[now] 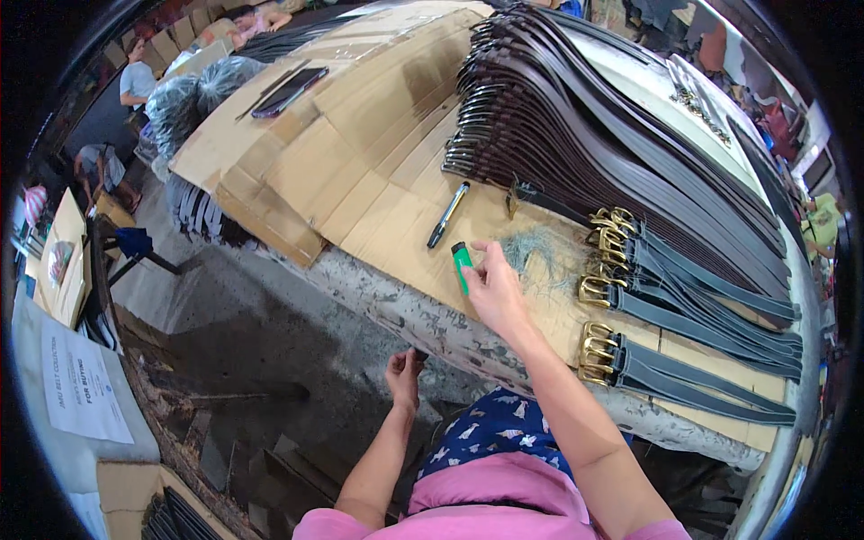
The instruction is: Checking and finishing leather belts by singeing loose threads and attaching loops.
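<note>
Table is being covered by cardboard. At frame centre, a green lighter is being touched by the right hand, fingers bent; firmness of grip cannot be told. Marker and thread are lying nearby. Belts are filling the upper right. At lower centre, the left hand is being held below the table edge, fingers curled; its contents cannot be told.
</note>
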Action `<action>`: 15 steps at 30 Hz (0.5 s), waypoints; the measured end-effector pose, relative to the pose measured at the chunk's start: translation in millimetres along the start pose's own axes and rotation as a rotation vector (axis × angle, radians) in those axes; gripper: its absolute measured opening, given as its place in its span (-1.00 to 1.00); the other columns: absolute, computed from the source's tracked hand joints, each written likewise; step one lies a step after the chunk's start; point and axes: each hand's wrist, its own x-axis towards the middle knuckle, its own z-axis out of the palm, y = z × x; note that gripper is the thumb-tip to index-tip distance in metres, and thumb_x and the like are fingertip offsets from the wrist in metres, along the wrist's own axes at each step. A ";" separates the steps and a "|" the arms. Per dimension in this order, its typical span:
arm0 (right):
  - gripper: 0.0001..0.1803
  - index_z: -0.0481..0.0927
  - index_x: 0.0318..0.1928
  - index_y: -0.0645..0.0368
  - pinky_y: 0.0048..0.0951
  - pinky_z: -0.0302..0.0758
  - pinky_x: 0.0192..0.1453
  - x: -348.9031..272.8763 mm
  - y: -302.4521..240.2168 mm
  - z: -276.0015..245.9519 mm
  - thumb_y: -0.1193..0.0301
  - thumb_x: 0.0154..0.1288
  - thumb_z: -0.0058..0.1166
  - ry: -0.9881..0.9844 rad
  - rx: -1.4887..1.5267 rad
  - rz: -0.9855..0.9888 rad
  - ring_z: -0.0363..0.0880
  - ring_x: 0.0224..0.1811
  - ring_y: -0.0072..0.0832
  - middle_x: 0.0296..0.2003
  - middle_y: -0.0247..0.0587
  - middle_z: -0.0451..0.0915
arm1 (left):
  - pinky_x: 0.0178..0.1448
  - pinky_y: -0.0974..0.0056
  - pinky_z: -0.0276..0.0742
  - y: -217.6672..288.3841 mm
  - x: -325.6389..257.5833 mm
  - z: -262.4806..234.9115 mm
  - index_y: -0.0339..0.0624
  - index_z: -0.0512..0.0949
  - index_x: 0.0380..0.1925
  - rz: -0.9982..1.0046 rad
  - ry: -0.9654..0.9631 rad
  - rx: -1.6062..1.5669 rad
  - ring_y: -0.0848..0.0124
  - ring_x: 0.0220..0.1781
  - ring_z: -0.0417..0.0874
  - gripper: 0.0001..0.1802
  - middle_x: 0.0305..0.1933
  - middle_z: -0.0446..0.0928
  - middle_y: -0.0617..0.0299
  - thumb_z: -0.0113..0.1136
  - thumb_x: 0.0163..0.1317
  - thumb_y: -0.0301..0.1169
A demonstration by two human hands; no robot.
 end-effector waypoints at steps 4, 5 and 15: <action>-0.61 0.33 0.08 0.25 -0.41 0.49 -0.42 7.3 -5.9 15.0 0.53 0.26 0.09 -0.090 0.166 -0.035 0.60 -0.49 -0.43 -0.47 -0.12 0.56 | -0.19 0.30 0.55 6.4 0.7 4.9 -0.23 0.47 -0.39 0.002 0.018 -0.001 0.49 -0.36 0.54 -0.81 -0.40 0.51 0.29 0.16 0.34 -0.36; -0.66 0.36 0.05 0.26 -0.46 0.49 -0.47 8.8 -7.8 21.1 0.55 0.28 0.07 -0.165 0.280 -0.047 0.60 -0.50 -0.49 -0.47 -0.17 0.56 | -0.19 0.29 0.55 7.2 1.5 5.9 -0.23 0.47 -0.39 0.019 0.008 -0.014 0.49 -0.37 0.54 -0.82 -0.40 0.52 0.28 0.16 0.34 -0.37; -0.83 0.49 -0.21 0.32 -0.16 0.47 -0.26 4.7 -15.9 67.7 0.48 0.23 0.07 -0.087 0.357 -0.236 0.56 -0.37 -0.04 -0.45 0.08 0.54 | -0.18 0.36 0.52 -17.9 8.0 -14.8 -0.17 0.44 -0.40 0.044 -0.059 -0.010 0.48 -0.33 0.57 -0.80 -0.36 0.55 0.25 0.24 0.28 -0.34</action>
